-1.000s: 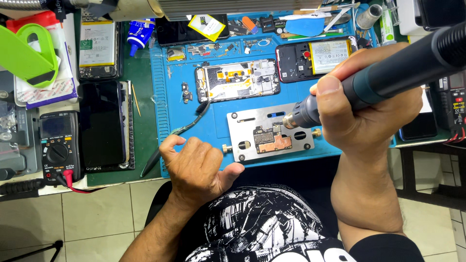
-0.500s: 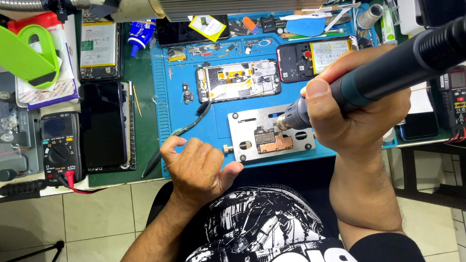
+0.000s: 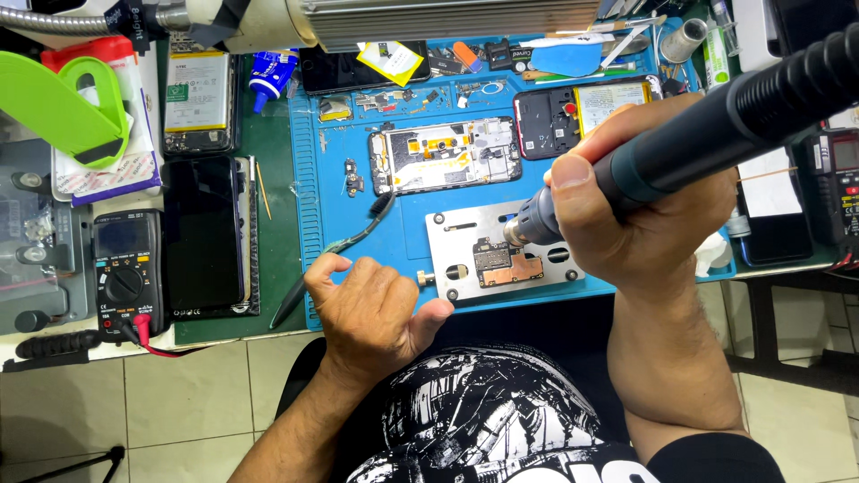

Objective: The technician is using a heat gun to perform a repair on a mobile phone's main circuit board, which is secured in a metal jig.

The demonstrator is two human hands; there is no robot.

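My right hand [image 3: 646, 210] grips a dark hot-air wand [image 3: 716, 134]; its metal nozzle [image 3: 528, 219] points down-left at a small circuit board [image 3: 503, 264] clamped on a silver metal holder [image 3: 501, 259]. My left hand [image 3: 371, 313] rests at the front edge of the blue work mat [image 3: 358, 206] with fingers loosely curled and thumb out toward the holder's knob. It holds nothing that I can see. A pair of black tweezers [image 3: 335, 255] lies just beyond its fingers.
An opened phone body [image 3: 445, 155] and a second phone with its battery showing [image 3: 582, 112] lie on the mat's far side. A multimeter [image 3: 125, 273] and a dark phone screen [image 3: 204, 234] sit left on a green mat. Small tools crowd the back edge.
My right hand and the wand have shifted slightly left, bringing the nozzle closer over the board. My left hand stays where it was.
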